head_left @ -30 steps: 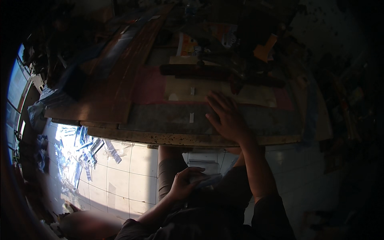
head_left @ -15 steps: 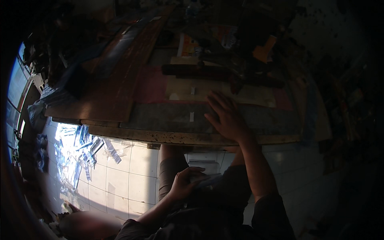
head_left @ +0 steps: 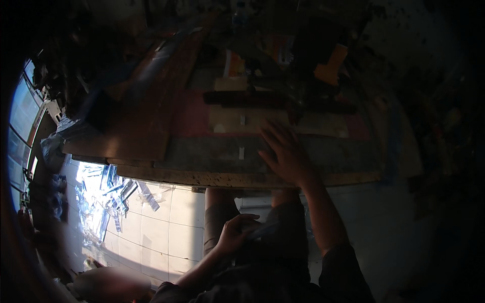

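Note:
My right hand [head_left: 287,157] lies palm down near the front edge of the worktable [head_left: 202,156], fingers spread, with nothing seen in it. Its fingertips reach a pale strip [head_left: 227,125] set over a reddish sheet [head_left: 189,113]. Two small light pieces lie left of that hand: one piece [head_left: 242,152] on the grey surface, another piece [head_left: 242,120] on the pale strip. Over my lap, my left hand [head_left: 236,233] is closed, its fingers curled round a flat see-through plastic piece [head_left: 260,230]. Shadow hides that piece's outline.
Just beyond my right hand, a dark bar [head_left: 232,98] crosses the table below a dark apparatus with an orange part [head_left: 331,65]. A brown board [head_left: 136,121] covers the table's left side. Shiny plastic scraps [head_left: 103,197] litter the tiled floor at left.
The whole view has shifted slightly, so the table sits a little lower. Both hands keep nearly the same places; the see-through piece in my left hand is tilted differently and looks fainter.

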`<state>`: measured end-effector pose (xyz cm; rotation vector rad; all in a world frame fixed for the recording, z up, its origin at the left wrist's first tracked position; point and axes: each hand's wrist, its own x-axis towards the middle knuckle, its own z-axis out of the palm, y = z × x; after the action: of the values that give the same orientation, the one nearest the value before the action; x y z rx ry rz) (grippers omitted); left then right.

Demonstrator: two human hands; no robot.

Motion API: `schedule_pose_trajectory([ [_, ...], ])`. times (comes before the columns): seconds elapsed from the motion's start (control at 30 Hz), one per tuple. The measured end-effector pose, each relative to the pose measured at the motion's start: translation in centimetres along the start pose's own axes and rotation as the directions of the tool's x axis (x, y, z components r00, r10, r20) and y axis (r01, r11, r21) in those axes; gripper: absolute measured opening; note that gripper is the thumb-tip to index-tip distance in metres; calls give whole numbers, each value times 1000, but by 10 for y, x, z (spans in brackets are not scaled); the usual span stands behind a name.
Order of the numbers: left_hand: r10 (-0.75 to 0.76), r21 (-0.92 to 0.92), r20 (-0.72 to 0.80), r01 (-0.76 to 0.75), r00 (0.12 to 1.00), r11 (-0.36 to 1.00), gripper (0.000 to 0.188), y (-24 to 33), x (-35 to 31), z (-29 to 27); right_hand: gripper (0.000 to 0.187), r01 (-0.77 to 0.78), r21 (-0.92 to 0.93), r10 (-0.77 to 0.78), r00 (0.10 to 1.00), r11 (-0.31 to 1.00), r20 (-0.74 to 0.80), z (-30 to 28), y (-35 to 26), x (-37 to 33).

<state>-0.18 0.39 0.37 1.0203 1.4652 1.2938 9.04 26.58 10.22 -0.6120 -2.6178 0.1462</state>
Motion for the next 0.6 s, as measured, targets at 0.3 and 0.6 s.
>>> schedule_pose_trajectory([
  [0.3,-29,-86,-22,27,999,996,32,-3,1,-11,48,-102,99,114,985,990,-125,-20,-29,-94],
  [0.6,-85,-81,16,86,996,993,35,8,16,-5,45,-236,-200,65,785,951,-617,86,2,-156],
])
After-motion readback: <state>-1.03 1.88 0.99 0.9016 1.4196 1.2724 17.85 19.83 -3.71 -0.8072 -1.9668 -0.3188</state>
